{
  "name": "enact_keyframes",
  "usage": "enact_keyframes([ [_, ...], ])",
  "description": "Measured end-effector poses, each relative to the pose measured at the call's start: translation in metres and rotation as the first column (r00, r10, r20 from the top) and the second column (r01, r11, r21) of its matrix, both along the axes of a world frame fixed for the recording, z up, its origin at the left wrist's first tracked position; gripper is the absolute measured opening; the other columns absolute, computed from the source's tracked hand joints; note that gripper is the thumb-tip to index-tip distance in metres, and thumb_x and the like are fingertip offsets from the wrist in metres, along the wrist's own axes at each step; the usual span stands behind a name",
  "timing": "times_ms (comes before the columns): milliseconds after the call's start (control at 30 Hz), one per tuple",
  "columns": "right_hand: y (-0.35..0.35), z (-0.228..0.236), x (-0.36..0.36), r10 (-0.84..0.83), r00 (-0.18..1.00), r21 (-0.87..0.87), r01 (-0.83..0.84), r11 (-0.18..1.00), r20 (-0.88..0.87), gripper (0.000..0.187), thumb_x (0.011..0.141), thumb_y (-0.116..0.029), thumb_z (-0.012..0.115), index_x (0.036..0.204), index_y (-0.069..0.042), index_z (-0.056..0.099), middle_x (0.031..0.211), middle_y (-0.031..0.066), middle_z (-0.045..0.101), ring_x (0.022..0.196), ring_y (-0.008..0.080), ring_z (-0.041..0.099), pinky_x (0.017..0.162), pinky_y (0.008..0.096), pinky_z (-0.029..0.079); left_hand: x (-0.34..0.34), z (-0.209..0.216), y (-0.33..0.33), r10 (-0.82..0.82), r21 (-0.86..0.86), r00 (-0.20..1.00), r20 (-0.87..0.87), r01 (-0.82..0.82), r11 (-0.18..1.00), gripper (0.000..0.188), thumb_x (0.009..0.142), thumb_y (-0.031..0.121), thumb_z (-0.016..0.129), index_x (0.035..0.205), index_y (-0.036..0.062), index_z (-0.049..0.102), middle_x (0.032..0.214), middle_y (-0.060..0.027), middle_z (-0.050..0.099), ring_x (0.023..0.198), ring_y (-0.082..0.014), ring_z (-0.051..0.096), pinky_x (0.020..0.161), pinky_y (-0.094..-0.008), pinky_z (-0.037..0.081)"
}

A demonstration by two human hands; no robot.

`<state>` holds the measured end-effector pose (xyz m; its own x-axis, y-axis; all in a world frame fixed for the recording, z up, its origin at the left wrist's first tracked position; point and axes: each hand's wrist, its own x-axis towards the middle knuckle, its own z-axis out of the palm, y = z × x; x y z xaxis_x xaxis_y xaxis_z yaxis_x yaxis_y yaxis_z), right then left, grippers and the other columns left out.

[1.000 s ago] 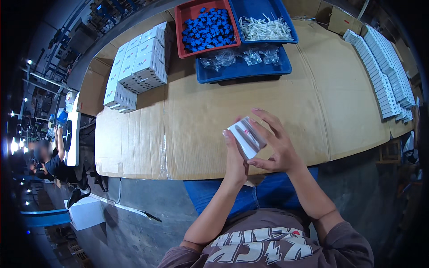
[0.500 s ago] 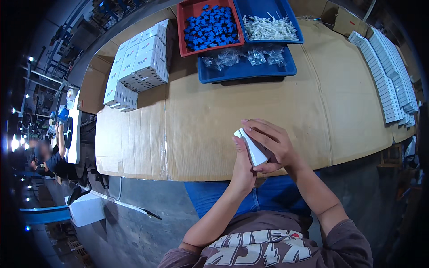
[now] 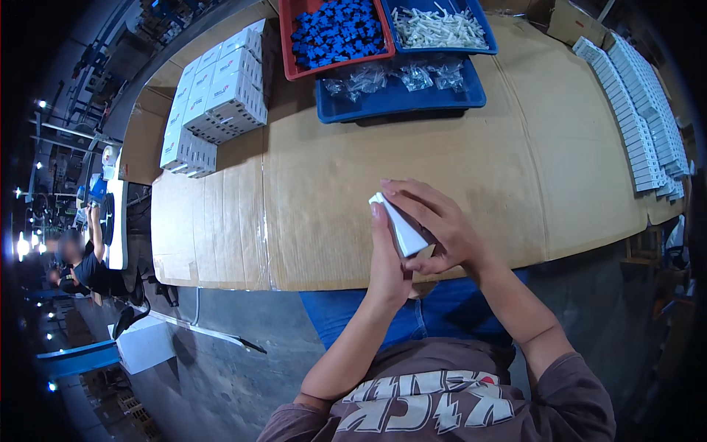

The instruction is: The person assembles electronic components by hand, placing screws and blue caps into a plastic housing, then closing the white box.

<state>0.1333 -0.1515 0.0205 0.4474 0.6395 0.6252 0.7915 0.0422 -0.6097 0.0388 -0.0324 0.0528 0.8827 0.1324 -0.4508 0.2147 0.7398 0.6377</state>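
Note:
A small white carton [image 3: 406,233], long and narrow, is held between my two hands above the near part of the table. My left hand [image 3: 388,264] grips it from the left and below, with the thumb lying along its left edge. From the right, my right hand [image 3: 448,230] curves over it. Its fingers reach the far end, and its thumb is by the near end. The carton is tilted, and its right side and underside are hidden by my fingers.
Stacked white cartons [image 3: 224,92] stand at the far left. A red tray [image 3: 289,70] holds blue parts. One blue tray [image 3: 490,50] holds white sticks, and a lower blue tray [image 3: 405,110] holds clear bags. Rows of white cartons [image 3: 626,110] line the right. Another person [image 3: 92,258] is far left.
The whole view has shifted a little, so table and hands appear higher and further left. Both hands keep hold of the carton, with only a slight change in finger position.

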Motion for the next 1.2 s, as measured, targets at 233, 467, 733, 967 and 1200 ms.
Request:
enact_keyframes([
  [233, 0.004, -0.015, -0.008, -0.085, 0.995, 0.057, 0.082, 0.995, 0.043, 0.082, 0.093, -0.058, 0.064, 0.143, 0.006, 0.056, 0.139, 0.0265, 0.061, 0.125, 0.0435, 0.063, 0.107, 0.051, 0.049, -0.009, -0.001, -0.005, -0.036, 0.051, 0.999, 0.022, 0.035, 0.998, 0.068, 0.108, 0.065, 0.039, 0.152, 0.0127, 0.041, 0.133, -0.0059, 0.058, 0.12, -0.0179, 0.061, 0.099, -0.0345, 0.053],
  [467, 0.012, -0.023, -0.02, -0.135, 0.991, 0.23, 0.13, 0.965, 0.006, 0.082, 0.096, -0.059, 0.062, 0.135, 0.013, 0.059, 0.131, 0.0319, 0.063, 0.117, 0.0468, 0.067, 0.098, 0.0481, 0.055, -0.013, 0.0, -0.01, -0.012, 0.061, 0.999, 0.035, 0.01, 0.998, 0.067, 0.109, 0.064, 0.039, 0.152, 0.0126, 0.042, 0.13, -0.0037, 0.057, 0.117, -0.0154, 0.06, 0.097, -0.0325, 0.053],
  [733, 0.015, -0.005, -0.016, -0.038, 0.996, 0.142, 0.049, 0.989, -0.081, 0.079, 0.093, -0.052, 0.066, 0.144, 0.006, 0.053, 0.141, 0.0287, 0.058, 0.129, 0.0465, 0.059, 0.104, 0.0492, 0.052, -0.012, -0.012, 0.005, -0.045, 0.03, 0.998, 0.039, 0.044, 0.999, 0.063, 0.109, 0.061, 0.041, 0.149, 0.0116, 0.044, 0.132, -0.0041, 0.058, 0.121, -0.0154, 0.06, 0.099, -0.0319, 0.053],
  [967, 0.016, -0.013, -0.018, -0.005, 0.998, 0.136, 0.015, 0.991, -0.069, 0.081, 0.095, -0.051, 0.065, 0.148, 0.007, 0.049, 0.146, 0.0289, 0.055, 0.134, 0.0477, 0.056, 0.112, 0.0551, 0.044, -0.012, 0.0, 0.008, 0.009, 0.076, 1.0, -0.009, -0.009, 0.997, 0.067, 0.109, 0.059, 0.044, 0.153, 0.0097, 0.041, 0.135, -0.006, 0.058, 0.126, -0.0185, 0.059, 0.102, -0.034, 0.052],
  [1200, 0.02, -0.019, -0.024, -0.108, 0.993, 0.2, 0.115, 0.973, -0.043, 0.08, 0.105, -0.058, 0.049, 0.145, 0.012, 0.052, 0.138, 0.0336, 0.059, 0.124, 0.0514, 0.062, 0.1, 0.0488, 0.054, -0.012, -0.008, 0.003, -0.046, 0.045, 0.999, 0.007, 0.045, 0.998, 0.064, 0.108, 0.059, 0.047, 0.149, 0.0095, 0.046, 0.127, -0.0019, 0.06, 0.114, -0.0121, 0.061, 0.088, -0.0272, 0.052],
])
